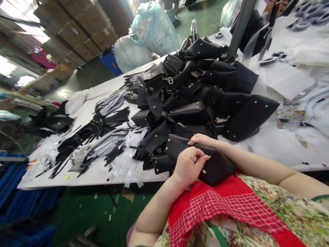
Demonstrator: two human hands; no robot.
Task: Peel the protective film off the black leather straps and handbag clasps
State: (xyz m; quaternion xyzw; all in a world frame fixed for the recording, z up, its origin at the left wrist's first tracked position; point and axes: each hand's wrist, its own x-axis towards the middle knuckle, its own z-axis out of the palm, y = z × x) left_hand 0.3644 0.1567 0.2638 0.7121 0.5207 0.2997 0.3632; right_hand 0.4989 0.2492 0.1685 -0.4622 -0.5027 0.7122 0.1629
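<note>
A black handbag [218,166] lies tipped at the table's front edge against the red apron, its base with small metal studs facing up. My right hand [203,140] is closed over the far edge of this bag, fingers bent onto it. Just above the base is my left hand [189,165], with thumb and forefinger pinched together. Whatever may be between those fingertips is too small to make out. A small shiny spot shows on the bag below the left thumb. Right behind the bag starts a heap of similar black handbags [190,109] with gold-coloured buckles and studs.
Bundles of black straps [97,127] and white strips [123,154] spread over the white table [95,94] to the left. A grey post [240,29] rises behind the heap. White wrapping [288,79] covers the right side. Stuffed plastic bags [154,29] and cardboard boxes [74,31] stand beyond.
</note>
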